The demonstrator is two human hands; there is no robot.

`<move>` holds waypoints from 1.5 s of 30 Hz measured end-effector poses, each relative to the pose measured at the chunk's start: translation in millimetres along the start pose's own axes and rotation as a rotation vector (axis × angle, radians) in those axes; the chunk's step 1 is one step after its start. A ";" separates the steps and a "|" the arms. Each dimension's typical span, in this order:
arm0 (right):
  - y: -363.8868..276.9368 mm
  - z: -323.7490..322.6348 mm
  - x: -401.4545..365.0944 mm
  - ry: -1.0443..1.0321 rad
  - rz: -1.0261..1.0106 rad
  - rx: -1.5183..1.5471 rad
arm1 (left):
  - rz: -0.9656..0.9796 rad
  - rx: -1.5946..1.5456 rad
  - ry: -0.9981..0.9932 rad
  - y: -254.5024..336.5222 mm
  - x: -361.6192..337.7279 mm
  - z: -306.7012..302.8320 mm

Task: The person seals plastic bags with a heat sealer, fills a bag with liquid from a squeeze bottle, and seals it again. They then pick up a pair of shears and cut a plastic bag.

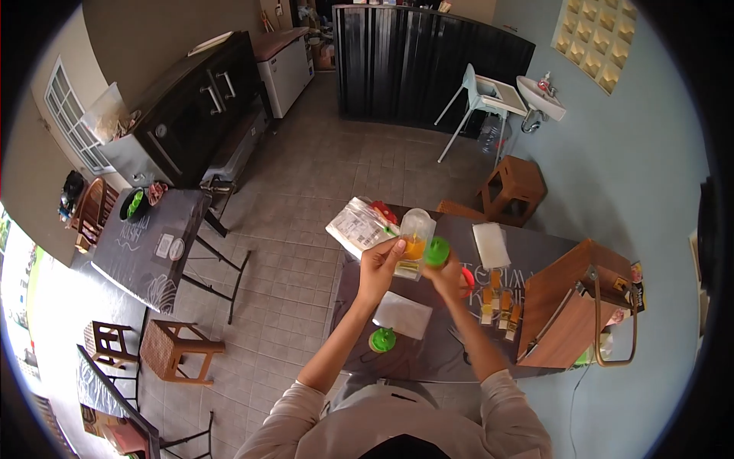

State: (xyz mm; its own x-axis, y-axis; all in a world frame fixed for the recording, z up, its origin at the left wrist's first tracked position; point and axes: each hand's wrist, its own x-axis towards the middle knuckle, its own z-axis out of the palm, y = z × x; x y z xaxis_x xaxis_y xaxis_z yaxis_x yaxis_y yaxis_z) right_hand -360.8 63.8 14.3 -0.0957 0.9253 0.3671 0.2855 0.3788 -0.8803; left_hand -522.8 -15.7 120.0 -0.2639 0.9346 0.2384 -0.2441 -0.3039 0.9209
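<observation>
My left hand (380, 264) is closed on a clear plastic container (417, 224) with something orange-yellow at its lower end. Beside it, my right hand (443, 273) grips a green-capped bottle (436, 251), its cap facing up and away from me. The two objects are close together above the dark table (357, 352). Another green-capped jar (381, 340) stands near the table's left front. Between it and my hands lies a pale flat packet (403, 314). A white plastic package (361, 227) lies at the far left corner, with a red item (384, 212) next to it.
Several small yellow-labelled pieces (497, 302) lie right of my right arm. A wooden case (566, 314) with a metal handle stands at the table's right end. A white packet (491, 245) lies farther back. Beyond the table is a brown stool (514, 187).
</observation>
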 end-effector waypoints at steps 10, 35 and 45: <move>113.5 64.4 -76.1 0.215 0.140 -0.029 | 0.038 -0.001 -0.029 19.8 16.8 -12.3; -28.1 -434.7 -249.1 0.929 -0.255 -0.937 | -0.117 0.076 -0.088 -99.8 -207.5 250.2; -44.8 -531.0 -165.9 0.307 -0.429 -0.992 | -0.135 0.040 -0.071 -160.2 -250.8 293.1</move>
State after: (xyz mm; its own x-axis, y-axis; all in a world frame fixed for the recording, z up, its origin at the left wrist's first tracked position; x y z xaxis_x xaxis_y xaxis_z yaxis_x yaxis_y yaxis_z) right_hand 148.7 -117.6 152.3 -0.1685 0.6258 0.7615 0.9313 0.3543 -0.0851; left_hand -143.9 -147.2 3.1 -0.1640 0.9777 0.1313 -0.2355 -0.1681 0.9572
